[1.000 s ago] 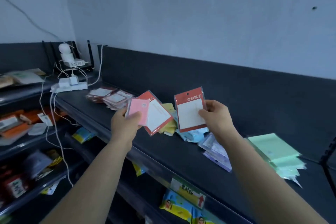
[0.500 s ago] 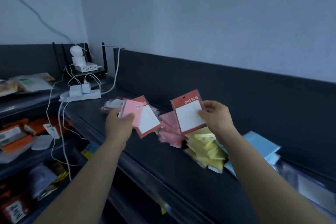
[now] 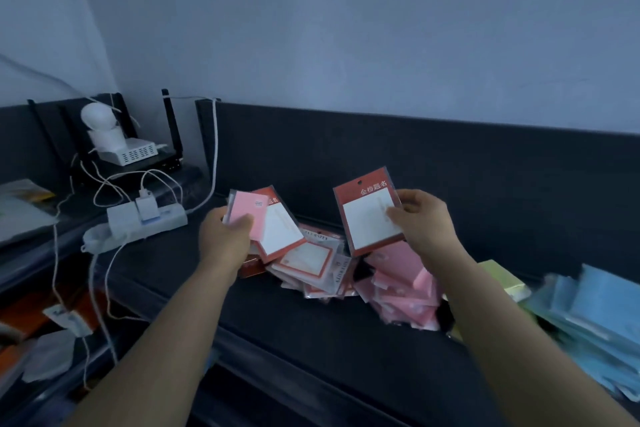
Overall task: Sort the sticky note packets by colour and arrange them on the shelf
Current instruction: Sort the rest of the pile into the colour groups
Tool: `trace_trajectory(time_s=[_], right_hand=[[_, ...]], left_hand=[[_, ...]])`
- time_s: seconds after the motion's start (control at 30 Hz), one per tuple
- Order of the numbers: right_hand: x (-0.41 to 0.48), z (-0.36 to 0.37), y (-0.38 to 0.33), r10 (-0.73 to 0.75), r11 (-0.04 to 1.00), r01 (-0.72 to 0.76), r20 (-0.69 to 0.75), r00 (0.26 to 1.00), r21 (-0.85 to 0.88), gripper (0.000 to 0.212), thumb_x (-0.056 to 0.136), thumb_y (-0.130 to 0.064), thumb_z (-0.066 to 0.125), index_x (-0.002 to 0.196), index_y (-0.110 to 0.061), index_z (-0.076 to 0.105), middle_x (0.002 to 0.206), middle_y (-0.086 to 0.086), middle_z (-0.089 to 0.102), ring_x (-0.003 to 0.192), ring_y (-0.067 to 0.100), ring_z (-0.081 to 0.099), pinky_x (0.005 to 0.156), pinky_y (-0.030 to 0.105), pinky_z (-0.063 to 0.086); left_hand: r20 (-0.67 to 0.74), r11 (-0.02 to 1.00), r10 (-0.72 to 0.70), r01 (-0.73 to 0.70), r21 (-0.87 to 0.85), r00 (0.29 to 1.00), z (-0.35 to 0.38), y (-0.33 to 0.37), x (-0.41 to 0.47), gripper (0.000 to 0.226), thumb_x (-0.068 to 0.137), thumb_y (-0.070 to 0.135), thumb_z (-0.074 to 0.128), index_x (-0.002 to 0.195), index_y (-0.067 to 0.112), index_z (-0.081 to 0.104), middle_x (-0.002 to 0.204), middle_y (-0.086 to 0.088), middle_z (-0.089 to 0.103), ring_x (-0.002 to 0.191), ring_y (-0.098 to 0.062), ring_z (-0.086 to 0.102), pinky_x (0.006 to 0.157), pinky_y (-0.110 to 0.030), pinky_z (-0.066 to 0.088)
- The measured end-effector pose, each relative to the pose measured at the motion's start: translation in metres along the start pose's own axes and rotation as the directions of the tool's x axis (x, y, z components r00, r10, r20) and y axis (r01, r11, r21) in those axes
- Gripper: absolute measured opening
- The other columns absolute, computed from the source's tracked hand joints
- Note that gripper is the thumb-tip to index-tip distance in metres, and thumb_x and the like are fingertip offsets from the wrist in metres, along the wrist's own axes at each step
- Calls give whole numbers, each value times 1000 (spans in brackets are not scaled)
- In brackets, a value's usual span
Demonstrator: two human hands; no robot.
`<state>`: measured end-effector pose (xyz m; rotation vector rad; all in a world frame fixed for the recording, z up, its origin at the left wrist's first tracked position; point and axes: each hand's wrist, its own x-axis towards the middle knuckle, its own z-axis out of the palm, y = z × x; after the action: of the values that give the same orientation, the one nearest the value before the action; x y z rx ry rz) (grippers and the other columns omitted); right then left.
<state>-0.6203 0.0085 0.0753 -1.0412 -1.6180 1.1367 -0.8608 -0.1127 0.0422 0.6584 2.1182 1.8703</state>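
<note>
- Head view: the left hand point(image 3: 225, 236) grips two packets fanned together, a pink sticky note packet point(image 3: 248, 218) in front under the thumb and a red-bordered packet point(image 3: 282, 236) behind it.
- The right hand point(image 3: 424, 222) pinches a second red-bordered packet with a white pad point(image 3: 369, 217) by its right edge, thumb in front and fingers behind, holding it upright above the shelf point(image 3: 311, 340).
- Both grips look unchanged over the last second. The view has swung left, so the green and purple stacks are gone from sight.
- The red-bordered pile point(image 3: 311, 267) now lies directly below the hands, with the pink pile point(image 3: 401, 291) just to its right and the blue pile point(image 3: 595, 315) further right.
- Judgement: the red-bordered packets have reached their matching pile and are ready to be laid down, and the pink one belongs on the pile beside it.
</note>
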Motion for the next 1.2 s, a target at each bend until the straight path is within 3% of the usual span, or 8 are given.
trace_trajectory(time_s=[0.37, 0.53, 0.7, 0.83, 0.97, 1.07, 1.13, 1.2], right_hand=[[15, 62, -7, 13, 999, -10, 73, 997, -52, 16, 93, -12, 58, 104, -23, 58, 100, -6, 66, 91, 14, 66, 70, 27, 56], [13, 92, -7, 48, 990, -33, 108, 993, -134, 15, 93, -15, 58, 104, -25, 56, 95, -9, 65, 82, 10, 67, 62, 23, 54], [17, 136, -9, 77, 986, -57, 121, 990, -158, 14, 93, -9, 55, 101, -20, 60, 99, -3, 67, 88, 14, 64, 64, 23, 52], [21, 170, -9, 152, 975, -124, 145, 978, -182, 14, 91, -8, 54, 99, -14, 63, 95, 1, 67, 87, 19, 65, 75, 36, 57], [19, 194, -10, 156, 952, -95, 196, 968, -291, 12, 89, -5, 48, 82, -1, 58, 70, 7, 53, 60, 20, 48, 54, 31, 39], [12, 200, -12, 132, 932, -47, 219, 967, -359, 12, 89, -3, 47, 77, -4, 51, 67, 4, 43, 58, 15, 37, 53, 27, 32], [7, 194, -15, 90, 923, -6, 200, 976, -384, 5, 89, -5, 49, 86, -3, 52, 75, 6, 44, 63, 17, 39, 58, 28, 34], [3, 182, -17, 36, 931, 27, 165, 986, -364, 19, 92, -8, 50, 105, 4, 56, 89, 18, 56, 74, 28, 54, 67, 35, 46]], left_hand=[[-158, 997, -13, 24, 68, 987, -35, -23, 49, 29, 96, 16, 51, 123, 6, 54, 107, -10, 61, 82, -22, 58, 53, -27, 42], [-21, 966, -90, 92, 240, 996, -39, -42, 74, 32, 94, 27, 57, 114, 3, 62, 102, -16, 67, 83, -28, 64, 63, -33, 49], [85, 885, 85, -114, 452, 993, -55, -45, 92, 37, 90, 39, 61, 104, 4, 62, 94, -9, 65, 76, -22, 58, 53, -29, 36], [68, 931, 122, -138, 339, 990, -66, -41, 101, 29, 95, 26, 57, 110, 2, 51, 98, -11, 58, 83, -25, 54, 56, -29, 34], [72, 977, 120, -131, 171, 990, -73, -43, 107, 28, 97, 30, 50, 113, 7, 52, 101, -12, 65, 82, -25, 62, 56, -29, 40], [80, 981, 160, -167, 94, 984, -72, -35, 101, 24, 98, 31, 48, 113, 12, 51, 100, -8, 64, 84, -24, 62, 59, -30, 41], [120, 978, 194, -201, 50, 974, -66, -26, 91, 21, 99, 31, 46, 112, 15, 50, 100, -5, 63, 86, -22, 62, 62, -31, 43], [195, 978, 203, -208, 10, 960, -56, -15, 76, 19, 100, 31, 44, 112, 17, 49, 97, -2, 62, 82, -17, 62, 59, -29, 43]])
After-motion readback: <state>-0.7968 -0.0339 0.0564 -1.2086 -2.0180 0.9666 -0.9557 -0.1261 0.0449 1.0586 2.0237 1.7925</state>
